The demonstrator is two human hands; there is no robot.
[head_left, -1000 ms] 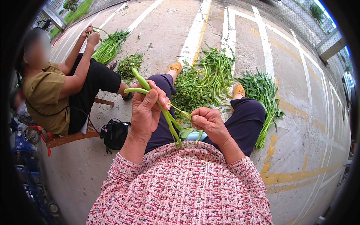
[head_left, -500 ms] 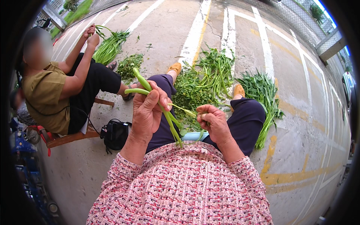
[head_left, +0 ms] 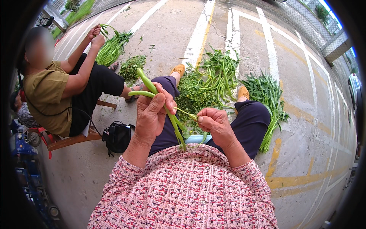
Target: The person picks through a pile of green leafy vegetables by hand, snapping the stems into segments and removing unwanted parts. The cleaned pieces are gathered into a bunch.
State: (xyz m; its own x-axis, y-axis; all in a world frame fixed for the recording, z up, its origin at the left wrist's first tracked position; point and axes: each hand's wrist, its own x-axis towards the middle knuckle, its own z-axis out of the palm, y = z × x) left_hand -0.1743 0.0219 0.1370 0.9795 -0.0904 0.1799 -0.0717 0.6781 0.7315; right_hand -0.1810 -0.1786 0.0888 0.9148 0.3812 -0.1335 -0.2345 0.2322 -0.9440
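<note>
Thick green water spinach stems (head_left: 172,121) slant through my left hand (head_left: 151,110), whose fingers are closed around them. Their upper ends poke out past the knuckles and their lower ends reach my shirt. A thinner, pale green side shoot (head_left: 187,113) stretches from the left hand to my right hand (head_left: 215,124). Thumb and fingers of the right hand pinch its end. Beyond my hands, between my feet, lies a loose heap of leafy greens (head_left: 198,89). A longer bundle of leafy stems (head_left: 265,103) rests on the ground by my right leg.
Part of a light blue container (head_left: 197,139) shows between my thighs. To the left, a person (head_left: 53,84) sits on a wooden stool (head_left: 72,142), holding a stem. Near that person are a green bundle (head_left: 110,49), a leaf pile (head_left: 132,67) and a black bag (head_left: 117,137).
My right hand has shifted slightly left and its fingers have closed further along the shoot. My left hand stays almost in place with the stems. The seated person's hands have moved slightly.
</note>
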